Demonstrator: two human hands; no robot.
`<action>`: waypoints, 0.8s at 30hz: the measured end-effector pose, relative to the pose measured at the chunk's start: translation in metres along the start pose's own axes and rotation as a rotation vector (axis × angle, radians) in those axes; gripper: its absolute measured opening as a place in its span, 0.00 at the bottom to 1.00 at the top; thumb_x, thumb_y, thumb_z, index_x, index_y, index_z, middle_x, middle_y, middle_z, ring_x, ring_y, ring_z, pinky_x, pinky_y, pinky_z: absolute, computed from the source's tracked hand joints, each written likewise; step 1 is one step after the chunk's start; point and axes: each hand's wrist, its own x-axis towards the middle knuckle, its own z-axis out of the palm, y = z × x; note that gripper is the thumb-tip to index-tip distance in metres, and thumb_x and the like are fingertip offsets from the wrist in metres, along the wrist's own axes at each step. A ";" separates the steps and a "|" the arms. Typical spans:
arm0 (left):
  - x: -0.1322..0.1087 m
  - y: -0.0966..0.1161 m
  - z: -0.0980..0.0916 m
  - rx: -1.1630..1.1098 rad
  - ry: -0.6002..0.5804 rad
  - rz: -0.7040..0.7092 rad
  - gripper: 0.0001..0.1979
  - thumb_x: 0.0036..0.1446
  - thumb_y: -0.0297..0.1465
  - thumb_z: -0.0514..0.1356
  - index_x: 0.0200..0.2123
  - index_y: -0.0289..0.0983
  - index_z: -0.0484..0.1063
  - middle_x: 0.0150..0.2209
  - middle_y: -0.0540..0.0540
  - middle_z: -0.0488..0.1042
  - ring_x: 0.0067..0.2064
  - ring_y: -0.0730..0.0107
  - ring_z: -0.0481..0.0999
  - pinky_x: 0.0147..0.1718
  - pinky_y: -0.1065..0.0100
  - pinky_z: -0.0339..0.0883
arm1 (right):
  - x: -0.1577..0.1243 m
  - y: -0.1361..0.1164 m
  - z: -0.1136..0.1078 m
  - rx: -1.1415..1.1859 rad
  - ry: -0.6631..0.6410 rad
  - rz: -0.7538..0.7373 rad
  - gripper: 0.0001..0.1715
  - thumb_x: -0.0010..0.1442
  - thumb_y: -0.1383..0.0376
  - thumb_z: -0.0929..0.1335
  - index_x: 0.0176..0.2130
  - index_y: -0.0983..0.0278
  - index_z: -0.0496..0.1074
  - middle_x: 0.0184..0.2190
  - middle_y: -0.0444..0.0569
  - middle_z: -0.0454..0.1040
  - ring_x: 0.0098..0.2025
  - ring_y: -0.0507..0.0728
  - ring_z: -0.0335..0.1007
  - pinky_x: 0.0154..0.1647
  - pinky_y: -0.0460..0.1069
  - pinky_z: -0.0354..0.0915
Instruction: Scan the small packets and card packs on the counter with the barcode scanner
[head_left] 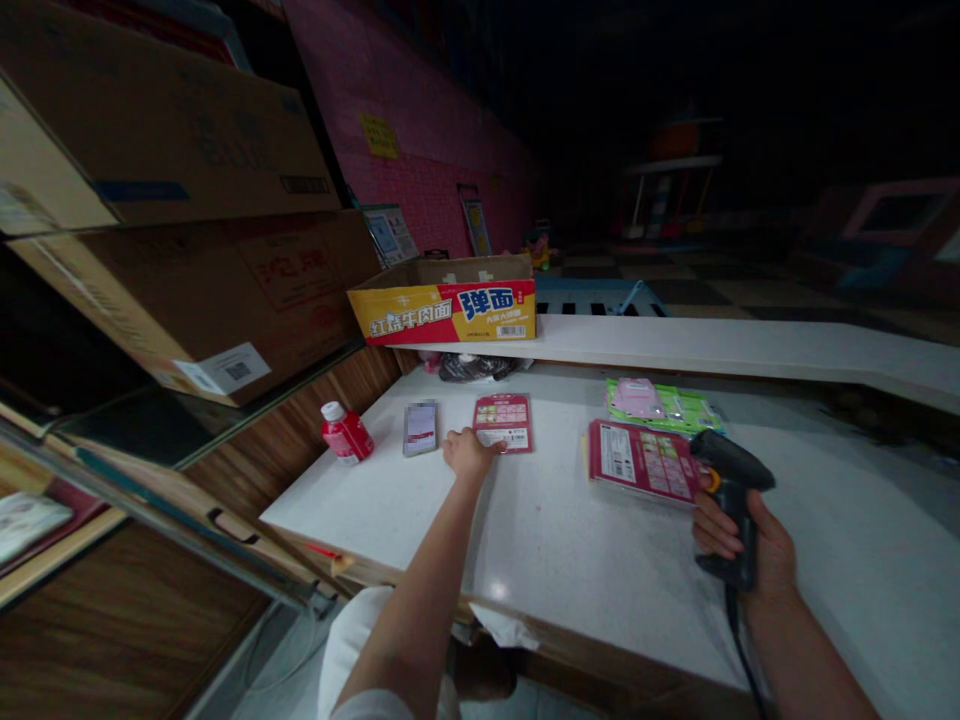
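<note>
White bench top carries a red card packet near its far edge, and your left hand lies on that packet's near edge, fingers extended and not gripping, as if to stop it sliding. Your right hand wraps its fingers round a black corded barcode scanner, aiming its nose over a second red packet, with the cable hanging clear.
</note>
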 end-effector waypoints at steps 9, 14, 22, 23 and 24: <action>0.014 -0.006 -0.002 -0.051 -0.053 -0.027 0.31 0.48 0.47 0.67 0.49 0.32 0.70 0.49 0.31 0.73 0.49 0.49 0.75 0.42 0.62 0.67 | 0.001 0.000 -0.001 0.008 -0.010 -0.003 0.20 0.54 0.52 0.72 0.41 0.61 0.70 0.18 0.36 0.54 0.14 0.45 0.39 0.12 0.41 0.56; 0.030 -0.017 0.001 -0.100 -0.079 -0.037 0.14 0.58 0.31 0.58 0.46 0.31 0.72 0.48 0.29 0.75 0.50 0.53 0.77 0.41 0.64 0.67 | 0.002 0.001 -0.003 0.002 0.001 -0.006 0.19 0.54 0.52 0.71 0.40 0.62 0.70 0.18 0.37 0.54 0.14 0.45 0.41 0.12 0.40 0.55; 0.036 -0.022 -0.012 -0.147 -0.124 -0.070 0.15 0.59 0.33 0.57 0.46 0.31 0.73 0.49 0.29 0.76 0.51 0.53 0.76 0.41 0.65 0.67 | 0.002 0.000 -0.004 -0.018 0.010 0.000 0.21 0.53 0.50 0.72 0.40 0.61 0.71 0.18 0.36 0.52 0.14 0.44 0.40 0.12 0.39 0.54; 0.035 -0.023 -0.013 -0.149 -0.133 -0.073 0.15 0.59 0.33 0.57 0.46 0.31 0.73 0.49 0.29 0.76 0.51 0.53 0.76 0.41 0.65 0.67 | 0.002 0.000 -0.003 -0.022 0.009 0.003 0.21 0.52 0.50 0.72 0.39 0.61 0.71 0.18 0.36 0.52 0.14 0.44 0.40 0.12 0.39 0.54; 0.035 -0.024 -0.015 -0.145 -0.139 -0.075 0.16 0.59 0.34 0.57 0.46 0.31 0.73 0.49 0.29 0.75 0.51 0.52 0.76 0.41 0.65 0.67 | 0.002 0.000 -0.003 -0.026 0.008 0.002 0.20 0.52 0.50 0.72 0.39 0.61 0.71 0.18 0.36 0.52 0.14 0.44 0.40 0.12 0.39 0.54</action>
